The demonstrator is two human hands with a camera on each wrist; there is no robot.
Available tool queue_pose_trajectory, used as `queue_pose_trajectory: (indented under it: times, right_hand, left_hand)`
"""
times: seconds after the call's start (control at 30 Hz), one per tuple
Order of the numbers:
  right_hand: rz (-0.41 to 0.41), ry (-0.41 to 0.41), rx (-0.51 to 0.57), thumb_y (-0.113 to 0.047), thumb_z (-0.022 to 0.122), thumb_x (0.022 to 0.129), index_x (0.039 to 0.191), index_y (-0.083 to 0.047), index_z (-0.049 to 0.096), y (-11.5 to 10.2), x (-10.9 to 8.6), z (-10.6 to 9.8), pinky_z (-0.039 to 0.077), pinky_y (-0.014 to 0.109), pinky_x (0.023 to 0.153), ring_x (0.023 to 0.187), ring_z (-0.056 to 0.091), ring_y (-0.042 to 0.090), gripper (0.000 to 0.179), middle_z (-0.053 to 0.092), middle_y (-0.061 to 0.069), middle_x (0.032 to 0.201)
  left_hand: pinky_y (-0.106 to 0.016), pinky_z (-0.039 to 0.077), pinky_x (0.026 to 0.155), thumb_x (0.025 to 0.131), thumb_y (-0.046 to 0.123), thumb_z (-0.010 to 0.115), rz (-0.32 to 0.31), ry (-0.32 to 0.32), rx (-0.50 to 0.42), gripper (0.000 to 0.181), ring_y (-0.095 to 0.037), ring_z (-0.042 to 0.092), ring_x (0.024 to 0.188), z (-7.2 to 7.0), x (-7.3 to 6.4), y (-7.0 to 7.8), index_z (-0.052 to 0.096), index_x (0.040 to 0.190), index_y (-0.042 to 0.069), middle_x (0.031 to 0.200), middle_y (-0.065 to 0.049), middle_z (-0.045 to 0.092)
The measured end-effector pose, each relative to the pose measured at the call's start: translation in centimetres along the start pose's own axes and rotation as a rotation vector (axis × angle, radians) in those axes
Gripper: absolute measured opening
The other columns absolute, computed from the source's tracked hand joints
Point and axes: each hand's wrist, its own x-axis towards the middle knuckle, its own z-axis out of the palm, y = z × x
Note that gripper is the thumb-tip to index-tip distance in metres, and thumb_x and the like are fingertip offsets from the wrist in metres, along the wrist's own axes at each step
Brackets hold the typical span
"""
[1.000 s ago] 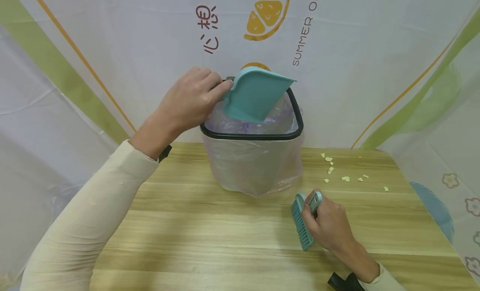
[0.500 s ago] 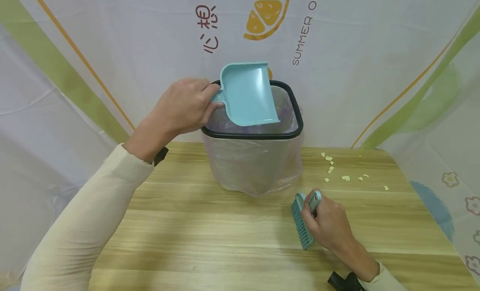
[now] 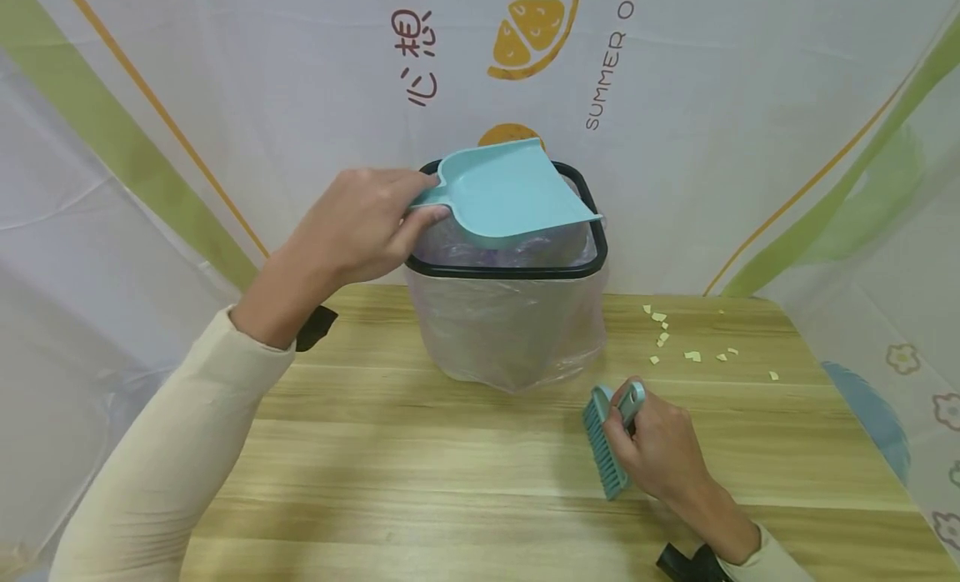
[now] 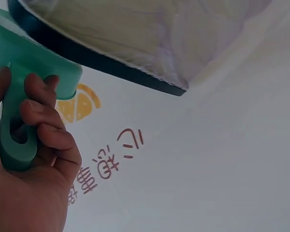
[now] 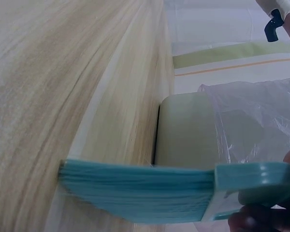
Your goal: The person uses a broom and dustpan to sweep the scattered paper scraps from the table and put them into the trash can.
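My left hand [image 3: 375, 219] grips the handle of a light-blue dustpan [image 3: 510, 190] above the open top of a trash can [image 3: 510, 332]. The dustpan's inner face shows upward and holds no scraps. In the left wrist view, fingers curl round the looped handle [image 4: 19, 152], beside the can's dark rim [image 4: 96, 60]. My right hand [image 3: 660, 444] holds a small teal hand brush [image 3: 606, 453] by its handle at the right of the table. The right wrist view has the brush's bristles [image 5: 135, 188] down at the wooden surface.
Several small pale-yellow paper scraps [image 3: 692, 357] lie on the wooden table [image 3: 420, 474] to the right of the can. A clear plastic bag [image 3: 585, 348] lines the can and hangs over its outside. A printed white curtain [image 3: 300, 82] stands close behind.
The dustpan has turned from steeply tipped over the can to a flatter pose, its inner face now up. The left hand has dropped slightly. The right hand and brush stay put.
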Motion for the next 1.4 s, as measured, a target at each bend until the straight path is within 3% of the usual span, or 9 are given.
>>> queue_pose_trajectory:
  times: [0.1,0.2,0.5,0.77,1.03,1.1,1.2,1.27,1.4]
  right_hand:
    - [0.003,-0.002,-0.001,-0.007,0.060,0.090,0.087,-0.012,0.057,0.0,0.0,0.0,0.034,0.017,0.042,0.055,0.042,-0.005,0.006,0.056,-0.008,0.070]
    - [0.005,-0.005,-0.002,-0.007,0.060,0.090,0.087,-0.012,0.058,0.0,0.0,0.0,0.034,0.017,0.042,0.055,0.043,-0.005,0.006,0.056,-0.008,0.070]
    - [-0.008,-0.007,0.003,-0.006,0.059,0.090,0.087,-0.012,0.058,0.0,0.0,0.0,0.031,0.016,0.042,0.055,0.037,-0.006,0.007,0.051,-0.012,0.069]
    - [-0.012,-0.020,0.004,-0.005,0.059,0.091,0.087,-0.012,0.055,0.1,0.0,-0.1,0.030,0.016,0.042,0.055,0.036,-0.007,0.009,0.047,-0.012,0.070]
    - [-0.030,-0.029,-0.018,-0.006,0.058,0.092,0.086,-0.013,0.054,0.1,-0.1,-0.2,0.030,0.017,0.043,0.057,0.034,-0.006,0.011,0.043,-0.013,0.070]
    - [-0.025,-0.034,-0.033,-0.007,0.058,0.092,0.090,-0.007,0.061,0.1,-0.1,-0.2,0.028,0.017,0.043,0.056,0.032,-0.005,0.004,0.042,-0.012,0.068]
    - [0.001,-0.053,-0.045,-0.009,0.061,0.096,0.105,0.002,0.071,-0.1,-0.2,-0.4,0.037,0.021,0.045,0.057,0.041,-0.001,0.017,0.054,-0.005,0.068]
    - [0.026,-0.058,-0.037,-0.011,0.064,0.098,0.117,0.004,0.074,-0.1,-0.3,-0.5,0.048,0.029,0.049,0.060,0.055,0.006,0.025,0.067,0.003,0.076]
    - [0.009,-0.068,-0.037,-0.010,0.069,0.097,0.114,-0.002,0.071,-0.1,-0.3,-0.6,0.058,0.043,0.058,0.076,0.074,0.022,0.019,0.077,0.009,0.094]
  left_hand:
    - [-0.049,0.052,0.073,0.110,0.024,0.063,0.014,0.016,-0.012,0.027,-0.030,0.060,0.075,-0.3,-0.5,0.6,0.069,0.106,-0.002,0.087,-0.012,0.068]
    - [-0.047,0.050,0.070,0.109,0.023,0.066,0.019,0.031,-0.031,0.024,-0.028,0.057,0.073,-0.5,-1.1,1.3,0.069,0.104,0.000,0.084,-0.010,0.065]
    - [-0.046,0.055,0.070,0.104,0.019,0.073,0.073,0.096,-0.088,0.025,-0.025,0.064,0.077,-0.6,-2.8,3.4,0.073,0.115,-0.003,0.092,-0.011,0.074]
    - [-0.046,0.059,0.068,0.099,0.014,0.077,0.161,0.148,-0.115,0.029,-0.025,0.067,0.076,0.5,-4.4,5.0,0.070,0.118,-0.007,0.093,-0.013,0.074]
    - [-0.045,0.060,0.069,0.114,0.030,0.060,0.229,0.159,-0.171,0.038,-0.025,0.069,0.078,1.9,-5.8,6.5,0.070,0.119,-0.007,0.094,-0.011,0.074]
    - [-0.043,0.060,0.070,0.116,0.032,0.057,0.237,0.153,-0.178,0.041,-0.024,0.070,0.080,2.2,-6.2,6.9,0.071,0.120,-0.007,0.095,-0.010,0.074]
    - [-0.039,0.058,0.068,0.118,0.034,0.051,0.244,0.141,-0.175,0.045,-0.021,0.065,0.078,2.7,-6.7,7.6,0.070,0.119,-0.006,0.094,-0.007,0.071]
    - [-0.035,0.055,0.066,0.119,0.037,0.046,0.248,0.131,-0.173,0.049,-0.018,0.060,0.075,3.0,-7.2,8.1,0.070,0.118,-0.006,0.092,-0.004,0.066]
    - [-0.031,0.051,0.065,0.120,0.041,0.039,0.254,0.110,-0.175,0.054,-0.016,0.054,0.073,3.7,-8.0,9.0,0.070,0.118,-0.004,0.089,-0.002,0.062]
